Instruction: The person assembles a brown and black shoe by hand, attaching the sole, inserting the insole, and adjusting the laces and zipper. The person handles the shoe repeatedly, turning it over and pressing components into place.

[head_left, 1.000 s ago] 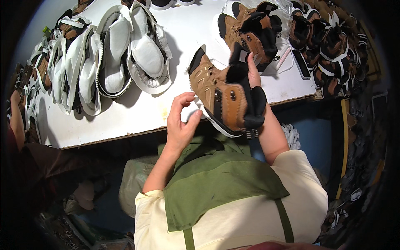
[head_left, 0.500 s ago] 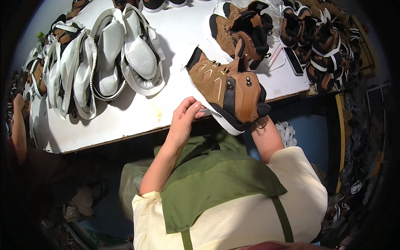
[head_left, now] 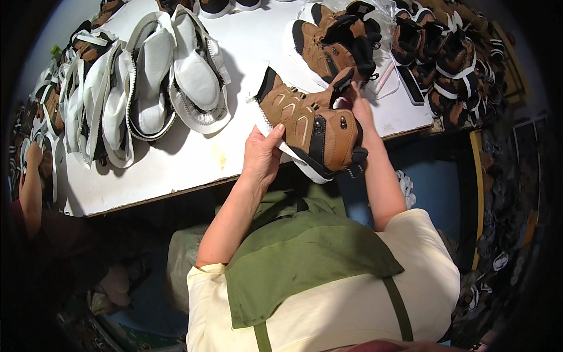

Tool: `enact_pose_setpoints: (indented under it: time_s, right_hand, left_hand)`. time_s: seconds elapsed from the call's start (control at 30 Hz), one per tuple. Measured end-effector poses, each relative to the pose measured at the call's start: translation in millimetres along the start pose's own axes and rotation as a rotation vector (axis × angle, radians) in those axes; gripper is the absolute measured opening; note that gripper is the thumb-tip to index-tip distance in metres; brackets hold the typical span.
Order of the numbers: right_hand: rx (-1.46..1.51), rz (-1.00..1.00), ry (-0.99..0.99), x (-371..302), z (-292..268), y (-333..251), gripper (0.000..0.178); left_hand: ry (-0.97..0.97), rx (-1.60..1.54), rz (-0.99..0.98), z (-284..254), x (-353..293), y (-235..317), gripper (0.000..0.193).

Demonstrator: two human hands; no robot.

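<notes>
A brown high-top shoe upper (head_left: 305,120) with black toe and heel trim, metal lace hooks and a white stitched bottom edge is held in front of me, above the table's near edge. Its toe points to the far left. My left hand (head_left: 264,155) grips the lower side edge, thumb pressed on the outer face and the other fingers underneath. At the tongue and collar opening, my right hand (head_left: 362,111) is closed on the upper, its fingertips partly hidden by the collar.
White-lined uppers (head_left: 149,76) stand in a row on the white table (head_left: 246,35). Another brown pair (head_left: 334,44) lies beyond my right hand, near a dark flat object (head_left: 409,85). More shoes (head_left: 451,64) are piled at the right. A co-worker's hand (head_left: 34,155) shows at far left.
My right hand has come out from behind the upper to its tongue and collar. My left thumb has moved onto the upper's side. The upper has shifted slightly left.
</notes>
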State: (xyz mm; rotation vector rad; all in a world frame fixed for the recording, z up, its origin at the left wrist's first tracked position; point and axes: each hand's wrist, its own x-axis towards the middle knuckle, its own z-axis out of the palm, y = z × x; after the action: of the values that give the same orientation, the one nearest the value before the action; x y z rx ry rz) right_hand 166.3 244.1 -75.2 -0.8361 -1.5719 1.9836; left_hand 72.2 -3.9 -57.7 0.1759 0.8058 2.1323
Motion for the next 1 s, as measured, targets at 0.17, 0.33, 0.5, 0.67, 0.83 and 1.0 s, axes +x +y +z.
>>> enact_pose_setpoints:
  time_s: [0.17,0.33,0.5,0.67,0.83,1.0]
  right_hand:
    - [-0.264,-0.354,0.247,-57,1,-47,0.046]
    - [-0.632,-0.347,-0.034,-114,38,-78,0.036]
    - [-0.477,-0.358,-0.129,-106,50,-66,0.041]
    - [-0.475,-0.294,-0.181,-118,60,-73,0.041]
    - [-0.519,-0.297,-0.197,-121,62,-68,0.041]
    - [-0.560,-0.314,-0.196,-122,62,-68,0.042]
  left_hand:
    - [0.016,0.031,0.023,-3,-2,-3,0.037]
    - [0.086,0.313,0.003,-7,0,-2,0.038]
    - [0.394,0.819,0.431,-15,-1,14,0.041]
    - [0.103,1.116,0.839,6,-11,39,0.020]
    - [-0.004,1.196,0.754,24,-13,29,0.016]
    - [-0.024,1.271,0.800,23,-10,26,0.016]
